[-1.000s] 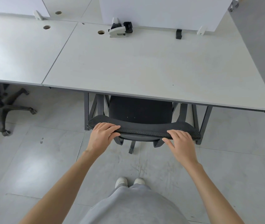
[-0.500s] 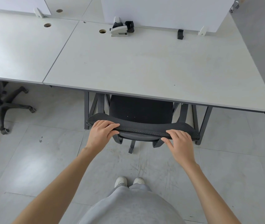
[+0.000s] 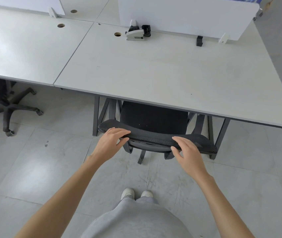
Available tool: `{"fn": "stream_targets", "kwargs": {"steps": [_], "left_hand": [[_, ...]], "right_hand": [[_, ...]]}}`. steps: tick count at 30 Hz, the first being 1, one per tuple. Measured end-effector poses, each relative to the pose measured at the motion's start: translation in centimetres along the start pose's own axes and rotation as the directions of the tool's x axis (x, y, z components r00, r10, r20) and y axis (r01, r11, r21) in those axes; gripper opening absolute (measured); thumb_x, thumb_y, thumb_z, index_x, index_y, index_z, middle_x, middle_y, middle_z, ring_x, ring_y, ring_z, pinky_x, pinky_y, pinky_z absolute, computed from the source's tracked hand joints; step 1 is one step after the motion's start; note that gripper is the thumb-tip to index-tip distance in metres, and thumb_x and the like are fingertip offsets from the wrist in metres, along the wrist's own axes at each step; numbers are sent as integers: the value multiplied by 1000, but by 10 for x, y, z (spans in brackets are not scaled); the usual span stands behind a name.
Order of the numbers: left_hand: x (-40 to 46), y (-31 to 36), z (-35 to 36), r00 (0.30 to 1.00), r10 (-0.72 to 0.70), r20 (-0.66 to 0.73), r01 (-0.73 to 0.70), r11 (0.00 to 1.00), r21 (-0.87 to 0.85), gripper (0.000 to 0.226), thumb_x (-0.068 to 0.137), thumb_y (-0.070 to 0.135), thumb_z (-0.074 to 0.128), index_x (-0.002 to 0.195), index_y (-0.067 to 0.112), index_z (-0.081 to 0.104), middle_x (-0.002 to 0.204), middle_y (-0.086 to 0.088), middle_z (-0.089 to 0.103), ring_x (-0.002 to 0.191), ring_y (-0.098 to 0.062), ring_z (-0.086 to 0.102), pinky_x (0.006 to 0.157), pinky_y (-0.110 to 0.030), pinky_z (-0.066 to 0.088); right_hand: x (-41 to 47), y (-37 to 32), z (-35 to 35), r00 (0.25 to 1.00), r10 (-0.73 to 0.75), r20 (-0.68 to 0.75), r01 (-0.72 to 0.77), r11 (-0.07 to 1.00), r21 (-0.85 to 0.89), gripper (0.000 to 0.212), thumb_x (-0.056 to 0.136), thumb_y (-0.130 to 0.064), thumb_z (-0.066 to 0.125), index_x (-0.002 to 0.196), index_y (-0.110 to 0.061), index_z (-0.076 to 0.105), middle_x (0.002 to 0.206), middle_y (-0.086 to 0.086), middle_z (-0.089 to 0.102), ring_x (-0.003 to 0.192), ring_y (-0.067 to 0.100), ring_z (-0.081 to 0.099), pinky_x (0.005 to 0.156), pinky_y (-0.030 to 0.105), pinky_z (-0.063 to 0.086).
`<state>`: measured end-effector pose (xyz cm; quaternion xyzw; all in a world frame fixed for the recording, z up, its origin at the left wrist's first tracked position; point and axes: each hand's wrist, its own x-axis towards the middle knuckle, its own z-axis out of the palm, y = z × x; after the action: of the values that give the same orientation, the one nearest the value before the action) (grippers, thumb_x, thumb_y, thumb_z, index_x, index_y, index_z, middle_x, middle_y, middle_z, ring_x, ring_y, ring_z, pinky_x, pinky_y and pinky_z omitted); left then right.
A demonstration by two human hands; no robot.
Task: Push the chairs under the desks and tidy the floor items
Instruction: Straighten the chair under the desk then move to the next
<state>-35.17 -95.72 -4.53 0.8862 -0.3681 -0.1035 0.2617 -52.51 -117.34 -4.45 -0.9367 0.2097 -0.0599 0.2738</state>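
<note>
You stand facing a pale grey worktop (image 3: 162,69) and look down at your own two hands. A black mesh office chair (image 3: 154,117) sits ahead of you, its seat tucked beneath the worktop's front edge and only its curved backrest top standing out toward you.

Your left hand (image 3: 110,143) rests on the left part of the backrest top, fingers laid over the rim and thumb beneath it, a loose grip on the chair. Your right hand (image 3: 187,154) touches the right part of the rim with fingers spread and only lightly bent, a wide grip that clasps nothing.

A second black chair (image 3: 1,103) stands to the left, partly under the neighbouring worktop (image 3: 25,48), its wheeled base out on the tiled floor (image 3: 42,169).

A white divider panel (image 3: 188,16) rises at the far edge of the worktop. Just beside it lies a small white and black clamp-like object (image 3: 137,33).
</note>
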Motion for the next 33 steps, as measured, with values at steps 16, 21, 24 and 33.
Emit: {"fn": "stream_targets", "kwargs": {"steps": [16, 21, 24, 33], "left_hand": [[-273, -70, -22, 421, -889, -180, 517, 399, -757, 31, 94, 12, 46, 101, 39, 58, 94, 28, 67, 93, 1, 63, 82, -24, 50], [-297, -106, -44, 300, -938, -176, 430, 297, -852, 28, 95, 12, 45, 103, 35, 60, 97, 23, 68, 95, -4, 64, 85, -30, 50], [-289, -146, -77, 279, -934, -222, 370, 318, -873, 31, 95, 11, 44, 103, 37, 59, 94, 20, 70, 96, -5, 64, 83, -26, 50], [-280, -303, -176, 133, -945, -298, 312, 325, -893, 27, 95, 13, 45, 105, 36, 58, 93, 18, 70, 92, -5, 65, 82, -18, 50]], "right_hand": [[-12, -194, 141, 747, -296, 595, -47, 870, 491, 29, 92, -5, 49, 116, -18, 58, 114, -4, 64, 104, -12, 54, 87, 4, 39], [-15, -231, 177, 675, -287, 680, -50, 901, 430, 31, 91, -4, 51, 112, -25, 57, 108, -12, 63, 99, -14, 55, 82, 2, 40], [4, -261, 198, 648, -304, 699, -22, 909, 416, 32, 90, -3, 52, 114, -23, 58, 106, -16, 62, 99, -14, 55, 83, 3, 41], [112, -436, 320, 463, -456, 760, 120, 882, 456, 28, 90, -4, 52, 108, -25, 58, 105, -7, 66, 95, -11, 58, 85, 9, 45]]}}
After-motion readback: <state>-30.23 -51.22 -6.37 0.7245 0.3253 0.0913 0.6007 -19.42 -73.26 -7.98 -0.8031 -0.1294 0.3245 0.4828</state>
